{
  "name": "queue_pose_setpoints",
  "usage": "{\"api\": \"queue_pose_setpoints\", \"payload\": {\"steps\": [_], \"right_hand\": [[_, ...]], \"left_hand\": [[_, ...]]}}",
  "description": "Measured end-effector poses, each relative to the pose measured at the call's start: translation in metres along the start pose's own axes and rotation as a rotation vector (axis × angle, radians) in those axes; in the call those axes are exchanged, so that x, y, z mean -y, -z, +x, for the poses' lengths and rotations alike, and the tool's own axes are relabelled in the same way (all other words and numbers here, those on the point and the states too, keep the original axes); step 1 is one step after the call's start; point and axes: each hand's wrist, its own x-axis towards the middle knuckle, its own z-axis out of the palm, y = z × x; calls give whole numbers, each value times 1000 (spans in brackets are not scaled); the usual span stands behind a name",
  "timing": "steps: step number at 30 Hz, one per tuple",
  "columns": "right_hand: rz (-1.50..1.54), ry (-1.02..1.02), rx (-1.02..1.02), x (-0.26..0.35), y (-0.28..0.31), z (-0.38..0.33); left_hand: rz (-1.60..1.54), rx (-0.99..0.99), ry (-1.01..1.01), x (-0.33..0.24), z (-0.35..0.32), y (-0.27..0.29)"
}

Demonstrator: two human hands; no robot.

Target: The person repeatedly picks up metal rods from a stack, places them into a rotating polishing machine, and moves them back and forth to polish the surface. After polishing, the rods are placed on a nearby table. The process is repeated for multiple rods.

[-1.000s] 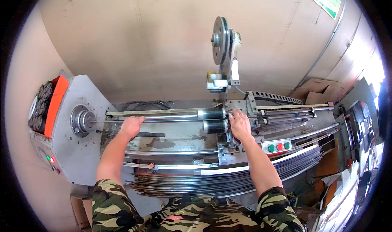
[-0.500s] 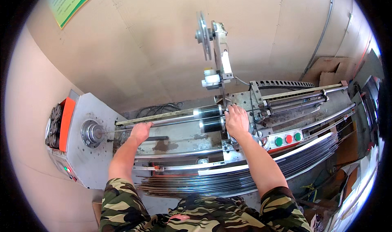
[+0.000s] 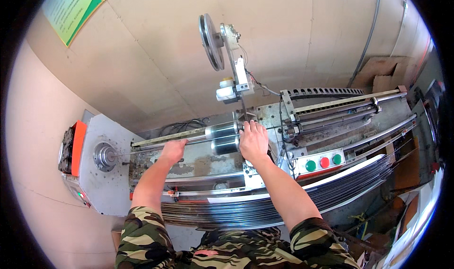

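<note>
Well, the carriage (image 3: 270,115) has slid left, bringing its paired black rollers (image 3: 225,145) nearer the chuck (image 3: 105,157), so a shorter span of thin metal rod (image 3: 135,152) seems left between them. The rod's long axis runs left to right, left end pointing into the chuck. The left hand (image 3: 173,150) is curled closed on it; the right hand (image 3: 254,140), fingers slightly spread, lies by the rollers, its grip hidden.

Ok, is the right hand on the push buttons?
No, the right hand is beside the black cylinders, left of the push buttons.
</note>
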Motion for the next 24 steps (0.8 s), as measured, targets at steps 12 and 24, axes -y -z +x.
{"api": "queue_pose_setpoints", "payload": {"steps": [12, 24], "right_hand": [[-12, -25, 3, 0, -1, -2], [-78, -76, 47, 26, -15, -2]], "left_hand": [[-19, -28, -51, -64, 28, 6], [-65, -82, -114, -7, 4, -1]]}}
